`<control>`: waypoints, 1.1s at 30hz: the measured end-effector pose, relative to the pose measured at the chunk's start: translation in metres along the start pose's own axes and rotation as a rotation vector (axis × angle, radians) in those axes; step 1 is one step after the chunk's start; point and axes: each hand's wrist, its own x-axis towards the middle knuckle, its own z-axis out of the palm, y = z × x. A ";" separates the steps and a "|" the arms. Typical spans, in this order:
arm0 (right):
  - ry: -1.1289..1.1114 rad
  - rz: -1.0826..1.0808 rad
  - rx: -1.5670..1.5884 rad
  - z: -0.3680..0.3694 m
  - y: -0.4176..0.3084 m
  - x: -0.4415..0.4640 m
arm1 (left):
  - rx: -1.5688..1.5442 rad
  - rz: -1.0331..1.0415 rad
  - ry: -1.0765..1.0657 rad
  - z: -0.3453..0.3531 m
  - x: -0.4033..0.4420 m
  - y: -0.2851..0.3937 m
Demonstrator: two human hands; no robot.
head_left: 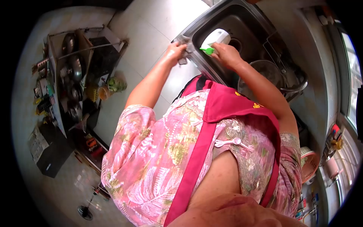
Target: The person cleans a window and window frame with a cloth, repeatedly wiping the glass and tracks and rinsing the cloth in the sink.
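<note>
My left hand [175,53] is closed on a crumpled grey cloth [183,60], which lies against the near left rim of the steel sink [198,62]. To the right of it, my right hand [228,56] grips a white bottle [217,36] with a bright green top [207,50]. The bottle is tilted over the sink basin, its green end pointing toward the rim and the cloth. My fingers hide part of the bottle, so whether the top is a cap or a spray head I cannot tell.
A round, clear-looking bowl [261,75] sits by the sink under my right forearm, near a curved metal tap or rail [297,87]. At left stands a rack [77,70] with pans and lids. A pink-rimmed colander [308,164] is at right, near the window.
</note>
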 end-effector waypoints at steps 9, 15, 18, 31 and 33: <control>0.014 0.082 -0.120 -0.004 0.018 -0.026 | -0.642 -0.122 -0.365 0.091 -0.017 -0.032; 0.015 0.057 -0.112 -0.002 0.029 -0.026 | -0.670 -0.087 -0.421 0.102 -0.022 -0.022; -0.006 0.066 -0.120 -0.004 0.031 -0.027 | -0.674 -0.091 -0.434 0.103 -0.022 -0.020; -0.076 0.104 -0.120 -0.008 0.031 -0.025 | -0.701 -0.077 -0.457 0.105 -0.015 -0.023; -0.089 0.112 -0.119 -0.011 0.029 -0.025 | -0.718 -0.076 -0.448 0.105 -0.016 -0.021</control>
